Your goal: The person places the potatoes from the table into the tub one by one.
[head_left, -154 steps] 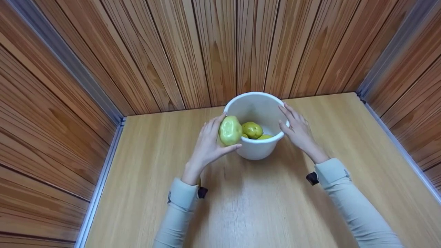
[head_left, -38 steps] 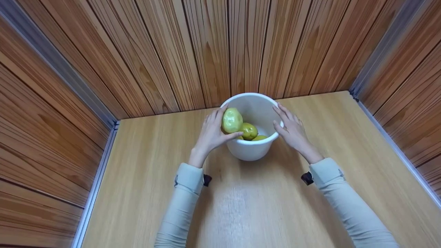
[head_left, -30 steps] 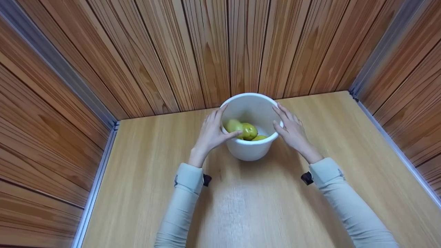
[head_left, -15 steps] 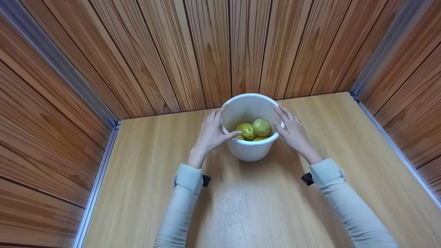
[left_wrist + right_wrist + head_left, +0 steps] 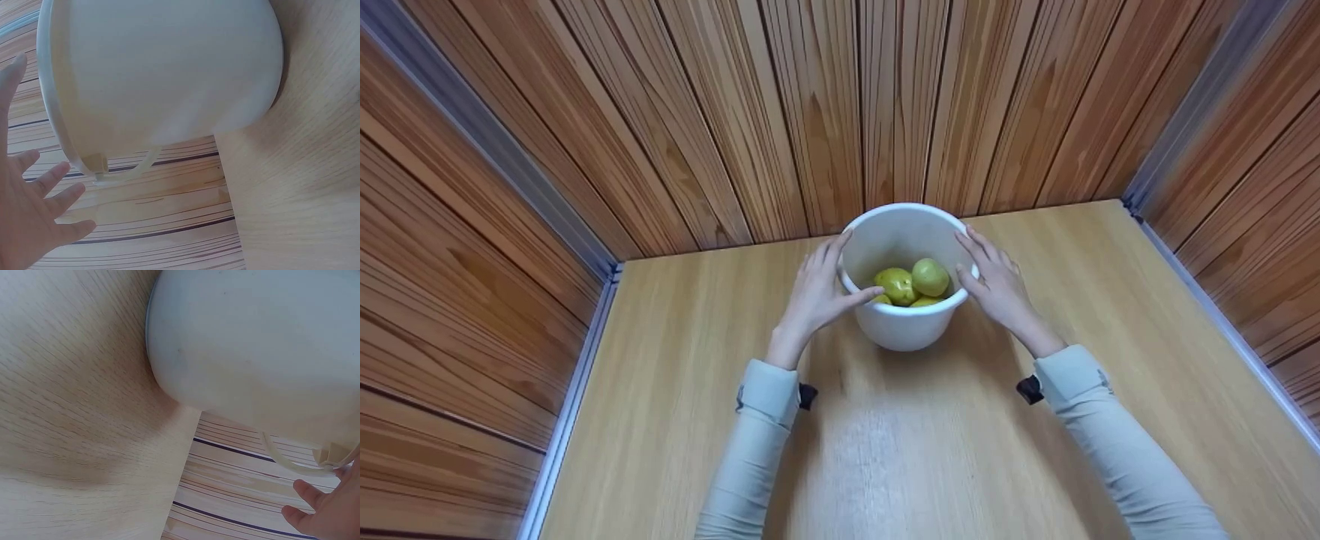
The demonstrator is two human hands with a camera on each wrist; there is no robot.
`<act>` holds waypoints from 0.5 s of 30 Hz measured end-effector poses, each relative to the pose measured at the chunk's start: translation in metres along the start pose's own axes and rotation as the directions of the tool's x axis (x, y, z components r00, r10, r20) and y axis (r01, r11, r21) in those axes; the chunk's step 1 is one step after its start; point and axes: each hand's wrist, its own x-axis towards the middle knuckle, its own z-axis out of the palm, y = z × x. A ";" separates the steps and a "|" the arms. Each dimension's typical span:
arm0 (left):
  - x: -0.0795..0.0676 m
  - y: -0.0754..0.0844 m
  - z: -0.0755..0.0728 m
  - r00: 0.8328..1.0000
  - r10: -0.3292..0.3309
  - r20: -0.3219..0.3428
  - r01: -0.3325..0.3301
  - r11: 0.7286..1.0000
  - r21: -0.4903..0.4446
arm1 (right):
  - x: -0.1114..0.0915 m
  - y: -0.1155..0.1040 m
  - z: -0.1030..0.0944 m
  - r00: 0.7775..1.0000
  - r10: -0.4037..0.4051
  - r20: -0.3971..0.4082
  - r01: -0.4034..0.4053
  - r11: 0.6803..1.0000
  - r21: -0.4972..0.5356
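Observation:
A white bucket (image 5: 906,330) stands upright on the table and holds several smooth fruits. A pale green rounded fruit (image 5: 930,277) lies on the right inside, against a yellow-green fruit (image 5: 895,286). Lower down, the top of a yellower fruit (image 5: 926,301) shows; the bucket's front rim hides the rest. My left hand (image 5: 816,293) is spread at the bucket's left rim, its thumb crossing the rim in the head view, and it holds nothing. On the opposite side, my right hand (image 5: 996,286) rests at the rim with loosely extended fingers. A bail handle (image 5: 135,171) hangs behind the bucket.
The wooden table (image 5: 885,450) ends at a back wall of wood panels (image 5: 825,112) close behind the bucket. Metal rails (image 5: 577,397) run along its sides. Each wrist carries a small dark camera (image 5: 1030,389).
My left hand brought the pale green fruit over the bucket and let it go; it dropped in and rolled to the right. Both hands have stayed by the rim since.

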 end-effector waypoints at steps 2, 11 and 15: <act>-0.001 0.000 -0.001 1.000 -0.004 0.002 0.004 1.000 0.000 | 0.000 0.000 0.000 1.000 0.002 -0.001 -0.002 1.000 0.006; -0.008 -0.002 -0.003 1.000 -0.030 0.006 0.030 0.999 -0.027 | -0.001 -0.001 0.000 1.000 -0.012 -0.018 0.012 1.000 0.005; -0.010 -0.002 -0.003 1.000 -0.028 -0.005 0.027 0.999 -0.040 | -0.002 -0.001 0.000 1.000 0.003 -0.002 -0.003 1.000 0.015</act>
